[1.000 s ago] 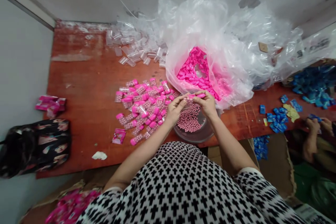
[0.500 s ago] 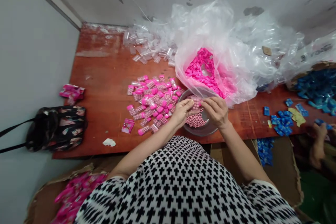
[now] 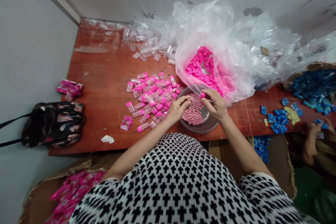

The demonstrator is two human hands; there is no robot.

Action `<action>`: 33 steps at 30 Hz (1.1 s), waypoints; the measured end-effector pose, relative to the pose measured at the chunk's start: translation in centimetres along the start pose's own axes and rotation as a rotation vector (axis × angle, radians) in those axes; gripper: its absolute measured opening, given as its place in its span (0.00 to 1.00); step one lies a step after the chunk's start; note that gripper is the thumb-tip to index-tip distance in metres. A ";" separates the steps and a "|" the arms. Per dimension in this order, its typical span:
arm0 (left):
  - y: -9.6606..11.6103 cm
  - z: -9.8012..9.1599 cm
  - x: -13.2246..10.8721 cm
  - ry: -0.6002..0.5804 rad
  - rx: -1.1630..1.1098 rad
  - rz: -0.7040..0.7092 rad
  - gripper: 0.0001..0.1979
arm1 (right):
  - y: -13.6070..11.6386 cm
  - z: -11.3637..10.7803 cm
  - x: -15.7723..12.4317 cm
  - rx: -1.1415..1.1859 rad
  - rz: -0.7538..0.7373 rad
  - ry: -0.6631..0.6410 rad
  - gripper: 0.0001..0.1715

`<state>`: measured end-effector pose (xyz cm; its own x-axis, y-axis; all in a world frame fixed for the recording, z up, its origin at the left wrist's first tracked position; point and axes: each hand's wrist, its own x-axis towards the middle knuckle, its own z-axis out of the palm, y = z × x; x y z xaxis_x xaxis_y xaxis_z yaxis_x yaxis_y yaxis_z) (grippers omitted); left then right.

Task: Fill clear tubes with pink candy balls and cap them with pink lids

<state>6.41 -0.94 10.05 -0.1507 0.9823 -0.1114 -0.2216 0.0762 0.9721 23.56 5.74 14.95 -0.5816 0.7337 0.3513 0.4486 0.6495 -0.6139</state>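
Note:
Over a grey bowl (image 3: 211,125) of small pink beads (image 3: 193,116), my left hand (image 3: 178,109) pinches a small clear tube (image 3: 191,100) with pink beads in it, partly hidden by the fingers. A bright pink cap (image 3: 202,95) is between the thumb and fingertips of my right hand (image 3: 217,106), apart from the tube. Left of the bowl lies a pile of bead-filled tubes with pink caps (image 3: 153,96). Behind the bowl, a clear plastic bag (image 3: 181,54) stands open with many loose pink caps (image 3: 201,64) inside.
Clear tubes (image 3: 147,43) lie at the table's back. A pink packet (image 3: 126,123), a white scrap (image 3: 107,139) and a black patterned bag (image 3: 54,124) are leftward. Blue packets (image 3: 278,120) lie rightward, near another person's hands (image 3: 312,136). Pink packets (image 3: 76,192) fill a carton below.
My hands have moved apart. The pink cap is now away from the tube, in my right hand, while the tube stays in my left, lower and further left.

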 end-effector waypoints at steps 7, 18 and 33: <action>-0.7 0.0 -0.3 0.003 0.219 0.152 0.12 | -0.8 1.3 -0.4 -0.055 -0.060 -0.197 0.19; -1.7 -0.2 -0.7 -0.136 0.265 0.160 0.11 | -0.3 2.4 -3.7 -0.109 -0.043 -0.252 0.23; -3.1 -1.3 -0.3 0.055 0.042 -0.036 0.14 | 0.6 3.3 -3.2 1.176 0.789 -0.002 0.19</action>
<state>5.85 -1.71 6.85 -0.1961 0.9680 -0.1567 -0.1873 0.1199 0.9750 23.44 3.10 11.15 -0.4489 0.8195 -0.3563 -0.1664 -0.4685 -0.8677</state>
